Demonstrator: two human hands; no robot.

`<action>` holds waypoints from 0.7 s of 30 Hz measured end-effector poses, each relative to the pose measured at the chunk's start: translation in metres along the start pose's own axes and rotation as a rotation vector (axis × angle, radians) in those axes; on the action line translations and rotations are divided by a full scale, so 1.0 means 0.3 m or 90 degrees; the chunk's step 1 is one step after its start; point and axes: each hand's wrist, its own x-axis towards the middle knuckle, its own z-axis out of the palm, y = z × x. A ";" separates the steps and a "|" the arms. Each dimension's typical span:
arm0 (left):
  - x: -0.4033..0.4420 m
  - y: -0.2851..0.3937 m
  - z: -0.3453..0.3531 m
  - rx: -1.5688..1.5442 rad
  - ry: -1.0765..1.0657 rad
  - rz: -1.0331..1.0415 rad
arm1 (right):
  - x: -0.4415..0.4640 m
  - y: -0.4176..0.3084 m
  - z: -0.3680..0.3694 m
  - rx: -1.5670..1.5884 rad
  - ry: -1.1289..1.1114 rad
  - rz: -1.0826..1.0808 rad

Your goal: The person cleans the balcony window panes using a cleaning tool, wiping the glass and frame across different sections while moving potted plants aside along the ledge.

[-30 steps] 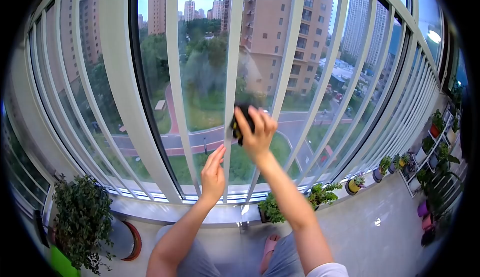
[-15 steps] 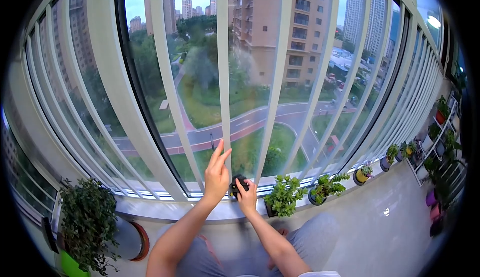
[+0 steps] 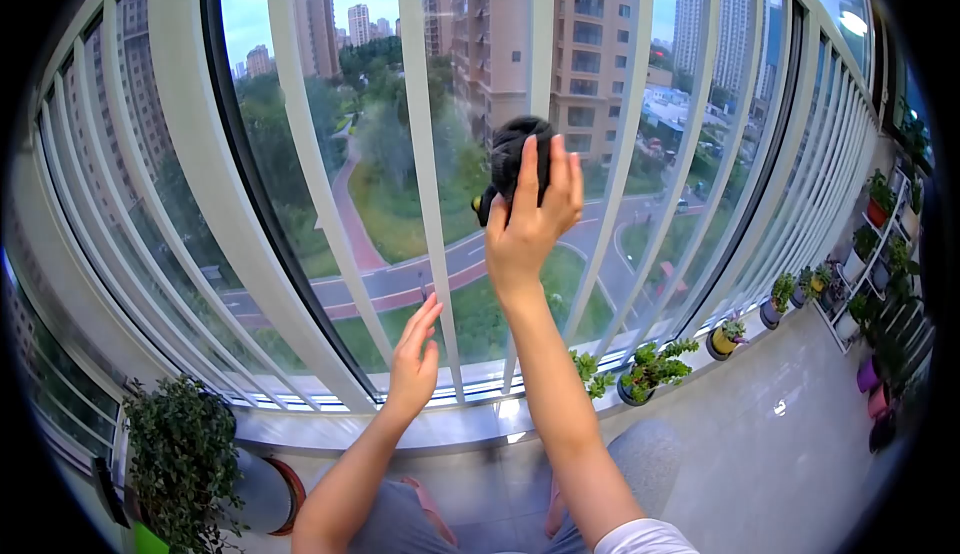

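A bunched black cloth (image 3: pixel 513 154) is gripped in my right hand (image 3: pixel 535 224), whose fingers lie over its right side. It sits against a white vertical bar (image 3: pixel 541 34) in front of the window, hiding a stretch of it; whether it wraps round behind the bar I cannot tell. A small yellow-green patch shows at the cloth's lower left. Lower and to the left, my left hand (image 3: pixel 412 359) holds nothing, its fingers stretched upward beside another white bar (image 3: pixel 432 224). Behind the bars is the window glass (image 3: pixel 480 289), with a hazy smear on it.
A large leafy plant (image 3: pixel 180 444) in a grey pot (image 3: pixel 262 489) stands at lower left. Several potted plants, including a leafy succulent (image 3: pixel 655 369) and a yellow pot (image 3: pixel 722 346), line the sill on the right. A white plant rack (image 3: pixel 850 299) is farther right.
My right hand has risen with the black cloth from the foot of the bars to mid-height. My left hand has dropped slightly and shifted left. The view has turned a little rightward.
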 end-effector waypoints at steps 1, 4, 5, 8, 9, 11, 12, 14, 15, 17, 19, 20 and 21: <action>-0.001 -0.006 -0.005 -0.001 -0.012 0.005 | -0.065 0.022 0.028 0.011 -0.034 0.007; -0.005 -0.010 -0.007 0.014 -0.020 0.011 | -0.277 0.050 0.036 0.050 -0.075 0.069; -0.006 -0.016 -0.007 0.016 -0.024 0.009 | -0.366 0.044 0.015 0.078 -0.084 0.127; -0.012 -0.032 -0.012 0.042 -0.029 0.029 | -0.647 0.021 -0.054 0.050 -0.141 0.327; -0.015 -0.033 -0.014 0.043 -0.038 0.023 | -0.737 0.022 -0.075 0.031 -0.163 0.360; -0.029 -0.037 -0.011 0.044 -0.049 0.013 | -0.934 0.038 -0.120 0.018 -0.208 0.445; -0.034 -0.041 -0.007 0.045 -0.053 0.006 | -1.026 0.049 -0.137 0.019 -0.222 0.473; -0.037 -0.053 0.002 0.045 -0.063 -0.007 | -1.172 0.063 -0.154 0.008 -0.233 0.514; -0.033 -0.059 0.003 0.062 -0.055 0.008 | -1.219 0.069 -0.160 0.004 -0.238 0.520; -0.041 -0.069 0.011 0.083 -0.050 0.011 | -1.310 0.070 -0.180 -0.020 -0.257 0.533; -0.037 -0.076 0.015 0.099 -0.037 0.040 | -1.410 0.095 -0.197 -0.055 -0.294 0.563; -0.036 -0.067 0.017 0.103 -0.034 0.040 | -1.456 0.102 -0.220 -0.106 -0.383 0.654; -0.036 -0.060 0.019 0.106 -0.036 0.033 | -1.503 0.115 -0.240 -0.159 -0.471 0.741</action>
